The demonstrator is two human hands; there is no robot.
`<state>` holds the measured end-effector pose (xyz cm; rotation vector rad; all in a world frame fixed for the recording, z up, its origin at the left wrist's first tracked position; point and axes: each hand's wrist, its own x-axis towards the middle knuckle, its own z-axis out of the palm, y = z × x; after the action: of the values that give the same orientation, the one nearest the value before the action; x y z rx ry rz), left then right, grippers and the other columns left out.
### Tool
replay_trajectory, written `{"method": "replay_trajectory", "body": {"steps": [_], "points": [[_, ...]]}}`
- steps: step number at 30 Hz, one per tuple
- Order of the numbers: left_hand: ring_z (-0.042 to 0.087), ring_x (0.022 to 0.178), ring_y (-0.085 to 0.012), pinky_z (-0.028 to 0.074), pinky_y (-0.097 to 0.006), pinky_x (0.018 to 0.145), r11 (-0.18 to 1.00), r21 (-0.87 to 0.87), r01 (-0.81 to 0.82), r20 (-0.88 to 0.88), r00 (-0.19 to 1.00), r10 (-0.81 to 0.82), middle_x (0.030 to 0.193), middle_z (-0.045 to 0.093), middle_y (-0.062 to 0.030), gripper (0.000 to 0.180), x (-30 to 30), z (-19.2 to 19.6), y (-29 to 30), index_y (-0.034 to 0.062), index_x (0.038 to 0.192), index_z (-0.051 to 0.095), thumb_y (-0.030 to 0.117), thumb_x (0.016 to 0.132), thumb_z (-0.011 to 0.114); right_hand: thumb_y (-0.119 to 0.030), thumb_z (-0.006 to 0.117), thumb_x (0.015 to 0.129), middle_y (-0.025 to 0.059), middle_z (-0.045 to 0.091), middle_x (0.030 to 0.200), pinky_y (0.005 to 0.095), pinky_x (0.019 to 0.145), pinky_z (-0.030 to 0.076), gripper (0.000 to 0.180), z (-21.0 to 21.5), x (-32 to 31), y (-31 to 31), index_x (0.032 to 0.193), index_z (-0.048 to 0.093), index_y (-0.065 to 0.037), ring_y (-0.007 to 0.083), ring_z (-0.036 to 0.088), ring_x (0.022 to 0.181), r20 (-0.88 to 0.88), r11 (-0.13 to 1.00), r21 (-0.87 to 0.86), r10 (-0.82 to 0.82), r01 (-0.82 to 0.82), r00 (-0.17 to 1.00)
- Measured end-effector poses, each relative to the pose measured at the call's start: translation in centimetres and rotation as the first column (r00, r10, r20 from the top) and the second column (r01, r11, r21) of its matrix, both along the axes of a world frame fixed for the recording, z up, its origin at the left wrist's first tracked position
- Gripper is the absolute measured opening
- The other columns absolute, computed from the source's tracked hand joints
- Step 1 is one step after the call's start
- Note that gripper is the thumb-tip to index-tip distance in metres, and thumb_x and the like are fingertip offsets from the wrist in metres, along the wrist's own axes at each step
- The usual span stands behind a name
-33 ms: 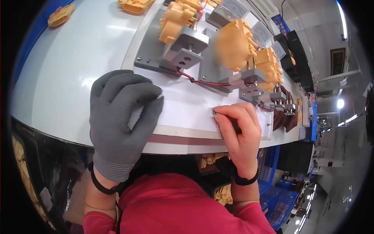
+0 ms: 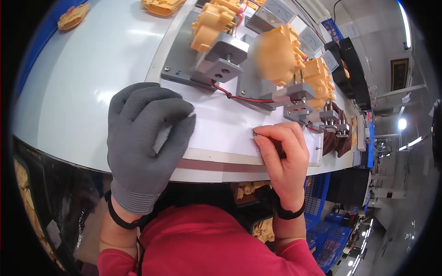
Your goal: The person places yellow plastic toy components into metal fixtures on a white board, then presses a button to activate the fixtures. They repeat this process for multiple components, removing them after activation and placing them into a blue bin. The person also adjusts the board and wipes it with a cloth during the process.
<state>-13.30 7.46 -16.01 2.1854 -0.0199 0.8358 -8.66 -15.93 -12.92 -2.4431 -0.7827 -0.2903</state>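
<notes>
My left hand (image 2: 145, 133), in a grey knitted glove, is closed at the left of the white sheet (image 2: 216, 122). Its fingers curl and the thumb tip comes up to the forefinger; whatever may be between them cannot be made out. Bare, my right hand (image 2: 285, 152) pinches a tiny dark metal piece (image 2: 256, 134) between thumb and forefinger, just over the sheet's right part. Beyond the hands, orange-yellow plastic housings (image 2: 277, 55) sit at grey metal fixtures (image 2: 223, 62) with small posts. Red and black wires (image 2: 244, 97) run between the fixtures.
Meters with dials (image 2: 276, 11) stand behind the fixtures. Loose yellow parts (image 2: 73, 17) lie at the far left of the white table (image 2: 87, 92). A dark red cloth (image 2: 340, 138) is at the right, and blue crates (image 2: 317, 198) stand below the table's right edge.
The view has shifted very slightly. A small whitish spot at my left fingertips no longer shows clearly. My right hand keeps its pinch.
</notes>
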Motion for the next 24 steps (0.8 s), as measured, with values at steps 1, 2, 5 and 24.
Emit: {"method": "replay_trajectory", "body": {"steps": [1,2,5,24], "points": [[0.057,0.101,-0.0288,0.045,-0.040,0.091,1.000,0.000,-0.003,0.004,1.000,0.003,0.096,0.065,-0.0060,0.017,0.0,0.0,0.0,0.0088,0.091,0.069,0.002,0.076,0.075,0.002,0.071,0.086,0.0075,0.060,0.092,0.0258,0.069,0.047,0.011,-0.1,-0.1,0.0,0.097,0.070,0.000,0.0158,0.058,0.079,-0.007,1.000,0.003,-0.007,0.007,1.000],[0.058,0.101,-0.0289,0.045,-0.040,0.091,1.000,0.000,-0.004,0.008,1.000,0.004,0.095,0.065,-0.0060,0.017,-0.1,-0.1,0.0,0.0090,0.090,0.069,0.002,0.076,0.075,0.002,0.070,0.086,0.0074,0.060,0.092,0.0258,0.069,0.047,0.010,-0.1,-0.1,0.0,0.096,0.069,0.000,0.0158,0.058,0.079,-0.015,1.000,0.007,-0.015,0.015,1.000],[0.058,0.101,-0.0286,0.044,-0.041,0.091,1.000,0.003,-0.014,-0.009,1.000,0.014,0.095,0.065,-0.0058,0.017,-0.2,-0.1,0.0,0.0091,0.090,0.068,0.003,0.075,0.076,0.001,0.070,0.087,0.0072,0.060,0.092,0.0258,0.069,0.047,0.008,-0.2,0.0,0.3,0.095,0.068,0.000,0.0159,0.058,0.079,-0.025,0.999,0.021,-0.024,0.025,0.999],[0.059,0.100,-0.0318,0.048,-0.043,0.085,0.996,-0.090,0.012,0.138,0.990,0.000,0.094,0.062,-0.0061,0.015,0.6,-1.8,0.2,0.0111,0.087,0.064,0.015,0.077,0.074,-0.006,0.064,0.092,0.0109,0.060,0.108,0.0346,0.086,0.047,0.026,-3.4,0.0,-1.8,0.116,0.061,0.001,0.0232,0.057,0.096,0.084,0.988,0.097,-0.129,0.121,0.988]]}}
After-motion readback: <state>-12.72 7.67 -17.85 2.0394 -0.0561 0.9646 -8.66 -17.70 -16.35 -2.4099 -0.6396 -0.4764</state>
